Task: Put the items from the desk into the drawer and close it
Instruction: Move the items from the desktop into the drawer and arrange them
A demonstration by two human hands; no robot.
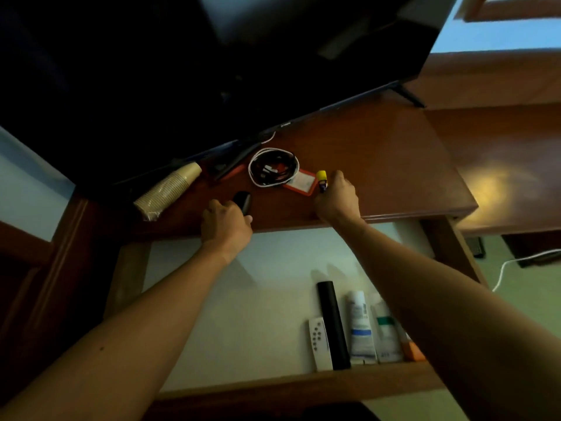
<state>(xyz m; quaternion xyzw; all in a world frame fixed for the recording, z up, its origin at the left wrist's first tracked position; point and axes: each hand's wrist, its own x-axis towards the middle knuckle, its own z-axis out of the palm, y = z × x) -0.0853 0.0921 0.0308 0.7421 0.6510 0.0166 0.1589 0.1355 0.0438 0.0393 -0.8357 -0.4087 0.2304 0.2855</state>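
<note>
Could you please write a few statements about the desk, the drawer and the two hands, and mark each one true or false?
1. The drawer is open. True.
2. The right hand holds a small yellow-capped item. True.
3. The stack of paper cups stands upright. False: it lies on its side on the desk.
4. The left hand is on the coiled cables. False: it is at a small black object, and the cables lie apart from it.
5. The white remote lies in the drawer. True.
</note>
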